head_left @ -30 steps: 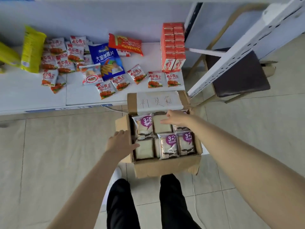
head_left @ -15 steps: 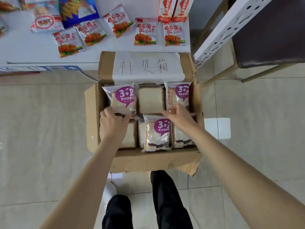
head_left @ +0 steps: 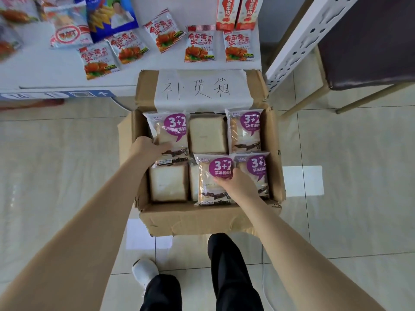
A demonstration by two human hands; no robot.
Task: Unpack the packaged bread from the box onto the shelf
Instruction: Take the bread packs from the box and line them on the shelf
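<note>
An open cardboard box (head_left: pixel 202 218) stands on the tiled floor in front of my legs, filled with several packaged breads with purple "3+2" labels. My left hand (head_left: pixel 149 148) grips the back-left bread pack (head_left: pixel 173 133) at its left side. My right hand (head_left: pixel 238 186) holds the front-middle bread pack (head_left: pixel 212 176), fingers curled over its right edge. Another labelled pack (head_left: pixel 246 131) lies at the back right, and plain-faced packs (head_left: pixel 207 133) fill the gaps. The white shelf (head_left: pixel 45 70) runs along the top left, just behind the box.
On the shelf lie several red-and-white snack bags (head_left: pixel 198 44), a blue chip bag (head_left: pixel 110 16) and red cartons (head_left: pixel 237 12). A white perforated rail (head_left: pixel 298 43) leans at the right in front of a dark-seated chair (head_left: pixel 368 48). Bare floor tiles surround the box.
My view has closed in on the box. My left hand slid up to the back-left pack; my right hand moved from the back-right pack to the front-middle one.
</note>
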